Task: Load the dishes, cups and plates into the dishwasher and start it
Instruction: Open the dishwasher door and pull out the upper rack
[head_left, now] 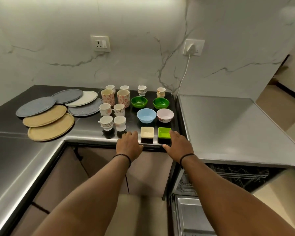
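The dishwasher [228, 178] interior lies mostly hidden under the steel counter [228, 125], its door cut off below.

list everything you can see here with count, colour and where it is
plates: six, three blue-grey, two tan, one white, overlapping on the counter's left
tall mugs: two, white with red flowers, behind the cups
cups: eight, white patterned, four at the back, four in the middle
round bowls: four, two green, one light blue, one white with flowers, right of the cups
square dishes: two, cream and bright green, at the front edge
counter: one, dark and glossy
dishwasher: one, steel, open at lower right, racks showing
wall sockets: two, white, the right one with a plug
left hand: open, beside the cream dish
right hand: open, beside the green dish
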### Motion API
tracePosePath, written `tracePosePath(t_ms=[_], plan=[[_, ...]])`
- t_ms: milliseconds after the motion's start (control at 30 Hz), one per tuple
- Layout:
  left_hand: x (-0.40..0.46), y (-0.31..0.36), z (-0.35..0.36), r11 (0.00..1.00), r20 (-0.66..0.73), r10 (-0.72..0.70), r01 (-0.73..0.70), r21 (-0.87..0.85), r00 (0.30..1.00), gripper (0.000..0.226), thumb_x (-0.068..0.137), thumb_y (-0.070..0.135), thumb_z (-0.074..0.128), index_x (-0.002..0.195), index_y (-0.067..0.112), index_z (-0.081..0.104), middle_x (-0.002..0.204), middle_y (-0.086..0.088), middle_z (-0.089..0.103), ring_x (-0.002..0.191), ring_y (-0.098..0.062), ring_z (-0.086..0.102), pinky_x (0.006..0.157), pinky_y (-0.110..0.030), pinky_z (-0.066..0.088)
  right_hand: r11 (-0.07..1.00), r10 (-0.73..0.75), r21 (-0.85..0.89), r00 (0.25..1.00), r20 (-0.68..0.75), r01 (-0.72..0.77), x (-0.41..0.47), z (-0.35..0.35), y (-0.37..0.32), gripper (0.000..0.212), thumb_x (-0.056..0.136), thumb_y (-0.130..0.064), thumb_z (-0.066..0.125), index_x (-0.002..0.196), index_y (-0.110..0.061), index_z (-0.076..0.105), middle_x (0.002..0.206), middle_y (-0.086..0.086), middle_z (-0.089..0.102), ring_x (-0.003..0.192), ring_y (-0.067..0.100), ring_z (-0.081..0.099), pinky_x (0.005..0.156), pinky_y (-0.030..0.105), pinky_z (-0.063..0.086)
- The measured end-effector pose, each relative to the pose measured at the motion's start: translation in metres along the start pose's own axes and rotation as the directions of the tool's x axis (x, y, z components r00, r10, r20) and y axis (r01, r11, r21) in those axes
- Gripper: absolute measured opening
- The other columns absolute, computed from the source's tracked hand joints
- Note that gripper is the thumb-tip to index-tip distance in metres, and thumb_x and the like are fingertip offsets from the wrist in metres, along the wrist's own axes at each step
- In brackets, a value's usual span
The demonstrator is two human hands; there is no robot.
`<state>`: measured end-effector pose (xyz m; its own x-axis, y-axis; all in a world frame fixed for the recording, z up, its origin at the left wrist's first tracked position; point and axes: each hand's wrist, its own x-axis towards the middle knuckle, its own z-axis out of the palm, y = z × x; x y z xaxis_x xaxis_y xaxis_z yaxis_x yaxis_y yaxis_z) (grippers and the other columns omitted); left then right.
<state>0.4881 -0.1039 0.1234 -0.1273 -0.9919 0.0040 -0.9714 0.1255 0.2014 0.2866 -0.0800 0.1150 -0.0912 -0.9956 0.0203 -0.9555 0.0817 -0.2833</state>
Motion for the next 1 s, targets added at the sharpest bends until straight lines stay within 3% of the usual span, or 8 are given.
tracePosePath(t_ms=[100,267,433,533,633,767,867,1000], plan=[[0.035,0.006,0.013,0.999,-0.014,0.053,-0.053,0.007,0.998,0.064,0.086,0.049,0.064,0.136,0.016,0.041,0.133,-0.008,0.05,0.122,-0.027,0.048,0.099,-0.04,0.044,0.999,0.031,0.006,0.999,0.031,-0.032,0.028,0.011,0.005,0.075,0.089,-0.047,0.061,0.149,-0.017,0.029,0.152,0.009,0.037,0.132,0.029,0.043,0.106,0.041,0.04],[0.071,0.033,0.038,0.955,-0.027,0.293,-0.291,0.059,0.956,0.07,0.089,0.048,0.056,0.146,0.015,0.031,0.152,-0.012,0.033,0.137,-0.029,0.034,0.11,-0.041,0.031,0.993,0.116,0.027,0.993,0.004,-0.116,0.044,0.018,0.018,0.071,0.091,-0.043,0.06,0.151,-0.018,0.03,0.154,0.009,0.036,0.136,0.028,0.039,0.11,0.04,0.035],[0.068,0.121,0.06,0.769,0.034,0.638,-0.639,0.016,0.769,0.057,0.089,0.043,0.055,0.138,0.017,0.042,0.139,-0.009,0.044,0.127,-0.029,0.042,0.102,-0.041,0.035,0.931,0.365,0.02,0.931,-0.03,-0.364,-0.003,0.004,0.074,0.061,0.094,-0.039,0.054,0.148,-0.017,0.033,0.148,0.008,0.042,0.131,0.029,0.042,0.107,0.04,0.037],[0.045,0.177,0.075,0.654,0.135,0.753,-0.754,-0.054,0.644,0.032,0.093,0.038,0.049,0.115,0.015,0.056,0.114,-0.009,0.057,0.108,-0.03,0.054,0.086,-0.041,0.044,0.835,0.55,0.043,0.835,-0.032,-0.549,-0.041,-0.004,0.112,0.06,0.094,-0.039,0.054,0.146,-0.016,0.035,0.145,0.009,0.045,0.129,0.029,0.043,0.104,0.04,0.039],[0.012,0.224,0.104,0.551,0.306,0.808,-0.83,-0.088,0.503,0.025,0.095,0.029,0.046,0.105,0.013,0.063,0.107,-0.012,0.064,0.1,-0.032,0.061,0.077,-0.038,0.048,0.693,0.718,0.119,0.696,-0.014,-0.712,-0.081,-0.005,0.15,0.058,0.094,-0.042,0.054,0.144,-0.016,0.038,0.142,0.01,0.048,0.127,0.03,0.045,0.102,0.039,0.041],[-0.008,0.258,0.158,0.577,0.461,0.751,-0.809,-0.113,0.472,0.026,0.093,0.023,0.046,0.108,0.01,0.062,0.114,-0.013,0.063,0.104,-0.03,0.06,0.082,-0.037,0.05,0.605,0.786,0.184,0.618,0.022,-0.775,-0.111,0.008,0.193,0.053,0.096,-0.036,0.05,0.144,-0.016,0.038,0.144,0.009,0.046,0.13,0.03,0.044,0.104,0.038,0.04],[-0.014,0.281,0.208,0.558,0.526,0.727,-0.826,-0.079,0.441,0.031,0.093,0.024,0.048,0.119,0.01,0.057,0.123,-0.012,0.058,0.111,-0.029,0.056,0.087,-0.036,0.048,0.604,0.784,0.182,0.619,0.039,-0.776,-0.119,0.03,0.234,0.052,0.098,-0.03,0.049,0.146,-0.015,0.036,0.145,0.009,0.045,0.129,0.029,0.044,0.102,0.038,0.041],[0.0,0.304,0.274,0.638,0.449,0.696,-0.77,-0.029,0.56,0.046,0.09,0.022,0.049,0.134,0.011,0.044,0.137,-0.012,0.045,0.126,-0.028,0.043,0.101,-0.039,0.04,0.636,0.755,0.137,0.649,0.096,-0.759,-0.105,0.077,0.292,0.052,0.095,-0.027,0.052,0.144,-0.016,0.037,0.143,0.009,0.045,0.126,0.03,0.046,0.098,0.04,0.044]])
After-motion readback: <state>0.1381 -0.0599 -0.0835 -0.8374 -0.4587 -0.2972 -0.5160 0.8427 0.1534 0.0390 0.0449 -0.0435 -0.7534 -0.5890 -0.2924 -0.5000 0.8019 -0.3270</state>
